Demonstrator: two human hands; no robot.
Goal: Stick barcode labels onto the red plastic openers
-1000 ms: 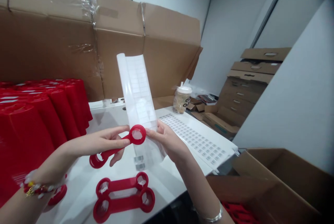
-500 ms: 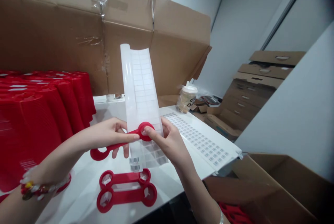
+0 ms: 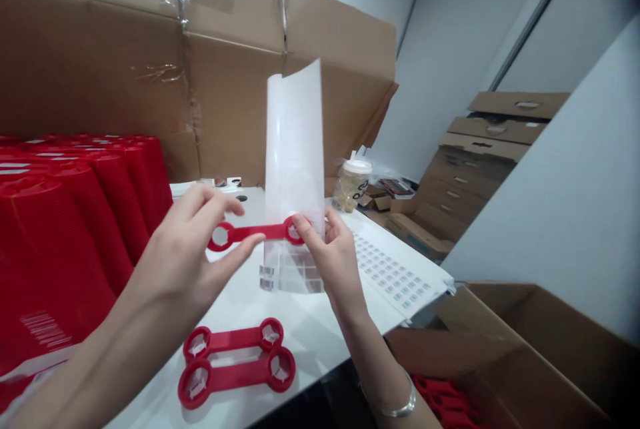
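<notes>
My right hand pinches one ring of a red double-ring bar under its thumb. The same hand holds up a curled sticker sheet behind the bar, with a few barcode labels at its lower left corner. My left hand is open, thumb and fingers spread around the bar's left ring; whether a finger touches it I cannot tell. Below, two more red double-ring bars, a rear one and a front one, lie side by side on the white table.
Tall stacks of red pieces stand at the left. A barcode label sheet lies at the table's right, near a lidded cup. A large cardboard sheet rises behind. An open carton with red pieces sits lower right.
My left hand has let go of the bar and spread its fingers. The bar has turned nearly level, and the sheet has swung more upright, curling over its printed side.
</notes>
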